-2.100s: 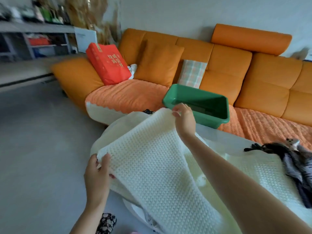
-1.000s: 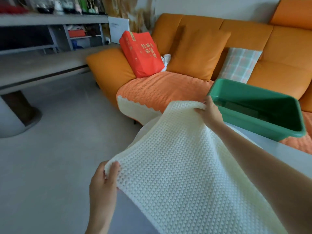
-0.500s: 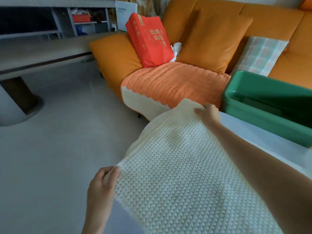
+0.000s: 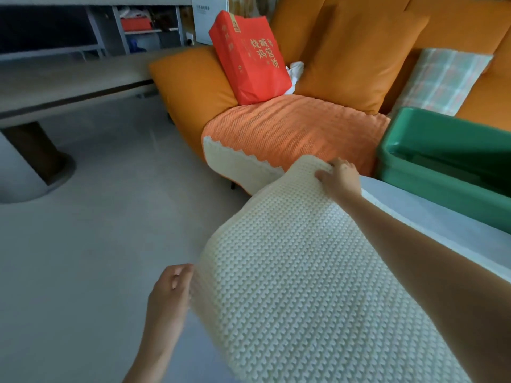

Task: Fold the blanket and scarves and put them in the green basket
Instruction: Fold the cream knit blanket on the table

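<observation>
A cream knitted blanket is stretched across the white table toward its left end. My left hand pinches its near left corner over the floor. My right hand grips the far corner at the table's end, next to the sofa seat. The green basket stands on the table to the right of my right hand, open side up; its inside is dark. No scarves are in view.
An orange sofa runs behind the table, with an orange knitted cover on the seat. A red bag, an orange cushion and a checked pillow sit on it. Grey floor spreads to the left, with a grey shelf unit behind.
The view has swung left and down. Both hands have carried the blanket's edge lower and leftward toward the table's end; the dark scarves at right have left the view.
</observation>
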`<action>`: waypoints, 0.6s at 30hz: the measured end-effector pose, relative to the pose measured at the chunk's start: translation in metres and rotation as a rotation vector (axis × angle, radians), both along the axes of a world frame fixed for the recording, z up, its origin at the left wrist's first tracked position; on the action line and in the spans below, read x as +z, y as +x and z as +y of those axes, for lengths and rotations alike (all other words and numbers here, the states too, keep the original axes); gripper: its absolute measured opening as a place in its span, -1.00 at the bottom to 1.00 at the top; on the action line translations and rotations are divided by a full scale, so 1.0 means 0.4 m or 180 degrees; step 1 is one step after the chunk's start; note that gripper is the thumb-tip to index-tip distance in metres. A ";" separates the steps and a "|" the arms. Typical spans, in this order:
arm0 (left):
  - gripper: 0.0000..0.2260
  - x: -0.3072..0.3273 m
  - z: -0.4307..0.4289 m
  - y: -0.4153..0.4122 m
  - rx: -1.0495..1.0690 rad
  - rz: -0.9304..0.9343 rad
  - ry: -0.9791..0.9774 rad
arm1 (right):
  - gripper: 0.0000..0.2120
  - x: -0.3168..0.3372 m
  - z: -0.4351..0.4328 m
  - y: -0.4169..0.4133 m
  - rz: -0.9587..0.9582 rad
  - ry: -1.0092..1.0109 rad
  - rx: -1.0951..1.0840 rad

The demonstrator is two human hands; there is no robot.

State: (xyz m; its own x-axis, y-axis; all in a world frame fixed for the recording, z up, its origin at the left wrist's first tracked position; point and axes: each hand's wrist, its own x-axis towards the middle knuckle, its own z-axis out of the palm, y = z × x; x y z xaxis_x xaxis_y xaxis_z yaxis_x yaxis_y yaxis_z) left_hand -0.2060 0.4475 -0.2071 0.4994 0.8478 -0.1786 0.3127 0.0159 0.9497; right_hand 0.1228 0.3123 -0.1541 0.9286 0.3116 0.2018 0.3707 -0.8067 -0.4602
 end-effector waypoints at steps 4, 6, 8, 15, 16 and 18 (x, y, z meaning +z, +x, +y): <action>-0.86 0.007 0.005 0.017 -0.0144 -0.0147 -0.0025 | -0.60 0.011 -0.018 -0.003 0.0083 0.0296 0.0039; -0.88 0.014 0.010 0.037 -0.0125 -0.0167 0.0047 | -0.61 0.011 -0.029 0.002 0.0112 0.0361 0.0024; -0.92 0.023 0.011 0.060 -0.0109 -0.0198 0.0098 | -0.62 0.011 -0.034 0.001 0.0032 0.0287 0.0033; -0.75 0.031 -0.012 0.087 -0.0507 0.0204 0.0658 | -0.55 0.012 -0.118 -0.023 0.0005 0.0172 0.0021; -0.70 0.042 -0.020 0.085 -0.0441 0.0223 0.0986 | -0.57 0.017 -0.153 -0.026 -0.0010 0.0231 -0.0030; -0.69 0.076 -0.058 0.083 -0.0503 0.0231 0.1705 | -0.65 0.024 -0.239 -0.034 -0.0009 0.0325 -0.0152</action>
